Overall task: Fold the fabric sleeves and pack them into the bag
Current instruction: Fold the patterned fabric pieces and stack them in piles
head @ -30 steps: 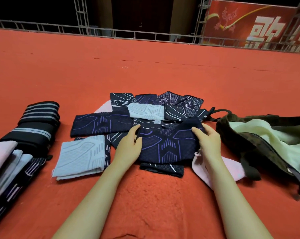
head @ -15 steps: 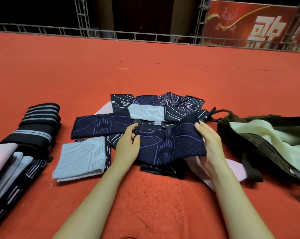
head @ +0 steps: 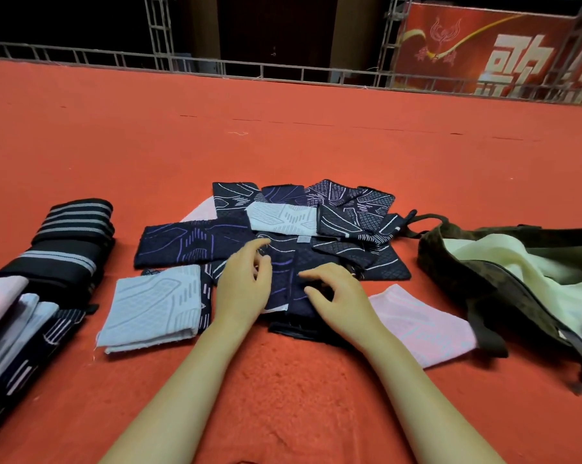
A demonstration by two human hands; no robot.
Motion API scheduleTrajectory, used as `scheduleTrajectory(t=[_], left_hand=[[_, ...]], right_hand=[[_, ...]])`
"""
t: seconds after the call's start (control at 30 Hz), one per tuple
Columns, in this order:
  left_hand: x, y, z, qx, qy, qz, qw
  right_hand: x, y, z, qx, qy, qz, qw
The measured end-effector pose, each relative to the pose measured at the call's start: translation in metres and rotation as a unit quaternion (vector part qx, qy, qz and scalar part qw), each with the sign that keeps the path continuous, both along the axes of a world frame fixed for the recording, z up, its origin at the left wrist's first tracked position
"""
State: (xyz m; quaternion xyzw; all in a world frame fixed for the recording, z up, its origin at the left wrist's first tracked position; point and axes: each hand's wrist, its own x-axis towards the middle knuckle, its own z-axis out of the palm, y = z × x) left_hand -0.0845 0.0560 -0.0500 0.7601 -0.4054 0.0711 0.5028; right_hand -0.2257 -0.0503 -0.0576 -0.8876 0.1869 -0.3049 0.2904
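Two bare hands are busy in the middle of the soft red carpet [head: 282, 390]. A moment ago they held a dark blue cloth sleeve with purple lines [head: 284, 283] up by its far corners. Now that sleeve lies folded over on itself, low on the pile of dark patterned sleeves [head: 343, 209]. The left hand [head: 242, 286] rests on its left half with loose fingers, and the thumb touches the cloth. The right hand [head: 336, 293] has bent fingers with their tips on the fold, but I cannot tell if it is pinching or only pressing. So this sleeve looks nearly folded, and it likely goes into the bag next. A folded pale blue sleeve [head: 153, 306] waits just beside the left hand. A pink sleeve [head: 423, 326] lies flat near the right wrist. The open camouflage bag with pale green lining [head: 504, 286] sits to the right, near the pile. A stack of striped black, pink and white cloths [head: 45, 259] sits far left. Behind the carpet runs a grey metal rail [head: 215, 67], with a red banner with white letters [head: 504, 48] beyond it.
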Motion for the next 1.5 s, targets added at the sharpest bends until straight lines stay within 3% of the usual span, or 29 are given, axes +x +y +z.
scheduleTrajectory(t=[0.13,0.33,0.5,0.7,0.77,0.93,1.07,1.2,1.27,1.5], left_hand=[[-0.009,-0.003,-0.009,0.146,-0.049,-0.043,0.987],[-0.02,-0.004,-0.009,0.175,-0.064,-0.036,0.982],[-0.026,-0.009,-0.008,0.15,0.04,-0.064,0.986],[-0.011,-0.007,-0.002,-0.01,0.249,-0.035,0.968],[-0.006,-0.002,0.001,0.029,0.233,-0.014,0.972],[-0.006,0.003,-0.006,0.175,0.056,0.027,0.983],[-0.007,0.003,-0.005,0.214,0.036,0.048,0.975],[-0.006,0.002,-0.007,0.228,0.024,0.007,0.973],[-0.008,0.003,-0.006,0.205,0.037,-0.019,0.978],[-0.031,0.016,0.018,-0.033,0.065,-0.103,0.992]], right_hand=[[0.003,-0.006,-0.007,-0.075,0.028,-0.077,0.994],[0.004,-0.005,-0.006,-0.005,0.029,-0.097,0.995],[0.003,-0.004,-0.003,0.021,-0.031,-0.075,0.996],[0.002,-0.001,-0.001,0.012,-0.026,-0.048,0.998],[0.001,-0.001,-0.003,-0.002,0.002,-0.039,0.999],[0.003,-0.002,-0.01,-0.08,0.099,-0.056,0.99],[0.004,-0.001,-0.012,-0.096,0.151,-0.059,0.982],[0.003,-0.002,-0.013,-0.086,0.121,-0.055,0.987],[0.002,-0.001,-0.013,-0.062,0.09,-0.057,0.992],[-0.001,0.012,0.0,-0.002,0.031,-0.053,0.998]])
